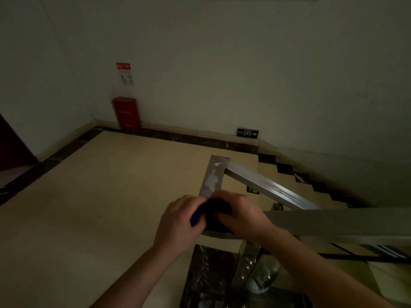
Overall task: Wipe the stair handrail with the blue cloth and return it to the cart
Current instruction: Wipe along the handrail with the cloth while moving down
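Observation:
The blue cloth (214, 216) is bunched into a dark wad on top of the flat metal stair handrail (213, 176), at the bend where the rail turns. My left hand (180, 221) grips the cloth's left end, where a brighter blue fold shows. My right hand (240, 215) curls over the cloth's right side and holds it against the rail. A pale smear marks the rail's short section just beyond my hands. The cart is out of view.
A second rail section (273, 190) slopes down to the right above descending steps (311, 178). A nearer rail (338, 225) runs off to the right. The tiled landing (100, 196) spreads to the left, with a red fire box (126, 114) against the far wall.

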